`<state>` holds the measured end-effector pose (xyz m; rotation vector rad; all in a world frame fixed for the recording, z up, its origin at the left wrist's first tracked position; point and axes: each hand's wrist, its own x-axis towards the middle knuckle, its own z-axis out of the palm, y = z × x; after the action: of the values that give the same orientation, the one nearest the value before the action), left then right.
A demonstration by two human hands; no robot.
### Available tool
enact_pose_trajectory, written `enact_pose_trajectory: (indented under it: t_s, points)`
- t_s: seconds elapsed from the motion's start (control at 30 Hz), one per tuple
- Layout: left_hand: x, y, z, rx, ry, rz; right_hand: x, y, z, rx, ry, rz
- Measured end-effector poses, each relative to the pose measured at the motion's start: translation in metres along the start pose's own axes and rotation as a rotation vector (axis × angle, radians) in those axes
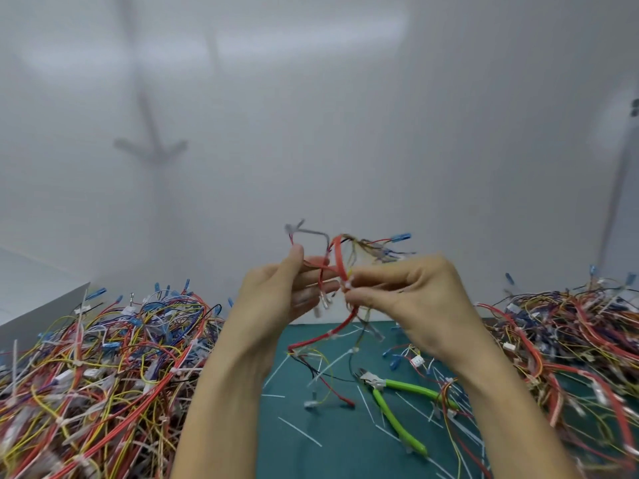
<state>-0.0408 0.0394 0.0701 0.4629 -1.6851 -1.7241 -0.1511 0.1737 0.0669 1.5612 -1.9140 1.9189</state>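
A wire harness (pixel 340 271), a bundle of red, yellow and black leads with blue terminals, is held up in the air between both hands, above the green mat (pixel 311 444); its loose red tail hangs down toward the mat. The right hand (pixel 411 299) is raised, back toward the camera, thumb and forefinger pinching the harness at a small white tie (pixel 348 283); the left hand (pixel 276 299) faces it, palm turned inward, thumb upright, fingers curled round the harness's other strands; both forearms rise from the bottom edge and converge. On the mat below lie green-handled cutters (pixel 394 406) and scattered white tie offcuts (pixel 299 431); a heap of wires (pixel 96 368) sits to the left and another heap (pixel 570 347) to the right.
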Motion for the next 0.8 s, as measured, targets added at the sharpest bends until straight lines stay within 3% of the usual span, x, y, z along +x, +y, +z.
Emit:
enact_pose_trajectory:
  t_s: [0.1, 0.23, 0.37, 0.43, 0.5, 0.57, 0.67, 0.8]
  points:
    - [0.001, 0.001, 0.000, -0.083, -0.029, -0.053, -0.002, 0.003, 0.010, -0.146, -0.153, -0.042]
    - [0.002, 0.001, -0.003, -0.216, -0.068, -0.030, -0.003, 0.004, 0.020, -0.342, -0.212, -0.042]
    - [0.000, -0.003, -0.012, -0.078, -0.126, 0.088, -0.003, 0.005, 0.012, -0.613, -0.282, 0.029]
    - [-0.002, -0.003, -0.014, 0.036, -0.175, 0.157, 0.000, 0.005, 0.006, -0.706, -0.190, 0.066]
    - [-0.005, 0.000, -0.011, 0.126, -0.228, 0.229, 0.004, 0.005, 0.001, -0.561, 0.010, 0.091]
    - [-0.008, 0.003, -0.007, 0.212, -0.290, 0.273, 0.006, 0.003, -0.001, -0.209, 0.167, 0.146]
    - [-0.012, 0.008, 0.000, 0.351, -0.368, 0.316, 0.006, -0.004, 0.000, 0.135, 0.158, 0.237]
    - [-0.013, 0.008, 0.010, 0.531, -0.346, 0.357, 0.002, -0.012, -0.002, 0.217, 0.097, 0.197]
